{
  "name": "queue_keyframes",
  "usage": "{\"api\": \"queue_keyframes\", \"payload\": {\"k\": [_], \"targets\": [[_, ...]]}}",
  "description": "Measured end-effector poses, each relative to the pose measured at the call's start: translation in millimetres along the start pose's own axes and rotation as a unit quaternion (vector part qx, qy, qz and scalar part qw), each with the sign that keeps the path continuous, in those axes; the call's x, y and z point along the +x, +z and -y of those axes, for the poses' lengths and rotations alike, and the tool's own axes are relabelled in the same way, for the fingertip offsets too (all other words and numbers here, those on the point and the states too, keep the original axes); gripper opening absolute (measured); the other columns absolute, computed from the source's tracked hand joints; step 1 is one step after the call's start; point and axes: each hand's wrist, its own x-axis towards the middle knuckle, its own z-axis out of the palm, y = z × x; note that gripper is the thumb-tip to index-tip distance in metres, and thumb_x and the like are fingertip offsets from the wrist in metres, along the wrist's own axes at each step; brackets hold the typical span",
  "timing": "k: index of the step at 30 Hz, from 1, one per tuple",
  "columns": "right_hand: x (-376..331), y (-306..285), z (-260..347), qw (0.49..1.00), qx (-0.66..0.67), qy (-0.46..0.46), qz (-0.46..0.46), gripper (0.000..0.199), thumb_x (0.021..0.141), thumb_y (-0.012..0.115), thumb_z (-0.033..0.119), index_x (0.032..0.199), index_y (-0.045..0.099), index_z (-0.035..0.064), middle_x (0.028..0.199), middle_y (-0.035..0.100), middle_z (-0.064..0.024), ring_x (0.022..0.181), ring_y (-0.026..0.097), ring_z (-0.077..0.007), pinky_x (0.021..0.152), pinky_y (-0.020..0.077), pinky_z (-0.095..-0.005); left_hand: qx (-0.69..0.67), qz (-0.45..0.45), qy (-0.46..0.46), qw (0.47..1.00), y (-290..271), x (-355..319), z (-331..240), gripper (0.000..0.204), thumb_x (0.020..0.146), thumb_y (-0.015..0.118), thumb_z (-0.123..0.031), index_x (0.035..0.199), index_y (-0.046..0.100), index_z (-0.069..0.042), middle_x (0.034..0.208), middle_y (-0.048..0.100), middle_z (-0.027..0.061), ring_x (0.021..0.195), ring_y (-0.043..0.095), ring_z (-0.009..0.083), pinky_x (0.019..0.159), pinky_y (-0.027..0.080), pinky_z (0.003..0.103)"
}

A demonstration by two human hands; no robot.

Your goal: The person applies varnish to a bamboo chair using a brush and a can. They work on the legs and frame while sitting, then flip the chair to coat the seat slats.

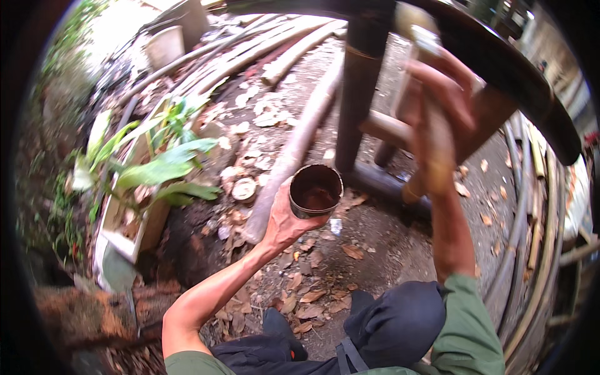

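Observation:
My left hand (289, 215) is closed around a round, dark-rimmed can (315, 199) with reddish-brown stuff inside, its open top facing up. My right hand (440, 115) is raised beside a dark brown wooden furniture piece and is smeared by motion. It grips what looks like a paintbrush (427, 39), whose pale end points up under the dark top board (494, 50). A thick dark leg (359, 94) of the furniture stands between my hands, with a lighter crossbar (387, 129) reaching from it toward my right wrist. I cannot tell whether the brush touches the wood.
A broad-leaved plant (159, 172) grows in a pale long planter (128, 240) at left. Poles (244, 59) and a whitish bucket (165, 49) lie beyond. More long poles (531, 212) line the right side. Dry leaves (311, 295) litter the ground near my feet.

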Motion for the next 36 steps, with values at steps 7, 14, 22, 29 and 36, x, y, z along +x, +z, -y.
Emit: {"api": "queue_keyframes", "payload": {"k": [7, 14, 22, 29, 36], "targets": [[28.6, 162.1, 36.9, 0.991, -0.018, -0.131, 0.009, 0.038, 0.068, 0.075, 0.003, 0.099, 0.074, 0.0234, 0.112, 0.066, -0.0033, 0.101, 0.064, -0.0266, 0.084, 0.0553, -0.0381, 0.026, -0.155, -0.031, 0.987, -66.0, -80.3, 42.2, 0.089, 0.061, 0.092, -0.028, 0.133, 0.049, -0.002, 0.121, 0.058, 0.0135, 0.113, 0.059, 0.0264, 0.099, 0.047, 0.039], [27.0, 267.6, 58.3, 0.99, 0.103, -0.091, 0.017, 0.019, 0.084, 0.07, 0.009, 0.1, 0.075, 0.0169, 0.111, 0.067, -0.0072, 0.102, 0.064, -0.029, 0.085, 0.0508, -0.0368, 0.085, -0.202, -0.062, 0.974, -89.6, -117.1, 44.3, 0.102, 0.06, 0.094, -0.029, 0.14, 0.038, -0.001, 0.128, 0.058, 0.0163, 0.119, 0.058, 0.0279, 0.103, 0.047, 0.04], [1.7, 272.6, 29.8, 0.985, 0.087, -0.136, 0.055, 0.024, 0.08, 0.069, 0.001, 0.099, 0.075, 0.0141, 0.119, 0.065, -0.01, 0.106, 0.065, -0.0276, 0.087, 0.0549, -0.0346, 0.111, -0.245, -0.062, 0.961, -115.0, -156.1, 56.8, 0.1, 0.062, 0.094, -0.026, 0.141, 0.039, -0.003, 0.13, 0.056, 0.0157, 0.119, 0.058, 0.0289, 0.103, 0.047, 0.041], [11.3, 205.7, 28.2, 0.981, -0.066, -0.161, 0.081, 0.037, 0.078, 0.068, 0.002, 0.106, 0.071, 0.0255, 0.116, 0.062, -0.008, 0.106, 0.058, -0.0297, 0.087, 0.0503, -0.0355, 0.022, -0.266, -0.077, 0.961, -118.8, -154.7, 70.5, 0.099, 0.062, 0.094, -0.02, 0.142, 0.038, -0.003, 0.131, 0.056, 0.0151, 0.12, 0.058, 0.0274, 0.105, 0.046, 0.039], [9.0, 169.2, 15.3, 0.982, -0.097, -0.15, 0.064, 0.025, 0.075, 0.073, 0.0, 0.091, 0.076, 0.0201, 0.11, 0.067, -0.0058, 0.102, 0.062, -0.0263, 0.086, 0.0501, -0.0333, 0.031, -0.256, -0.113, 0.96, -107.6, -129.6, 65.4, 0.088, 0.066, 0.092, -0.018, 0.137, 0.042, -0.005, 0.128, 0.059, 0.0144, 0.117, 0.059, 0.0257, 0.102, 0.047, 0.039]]}}
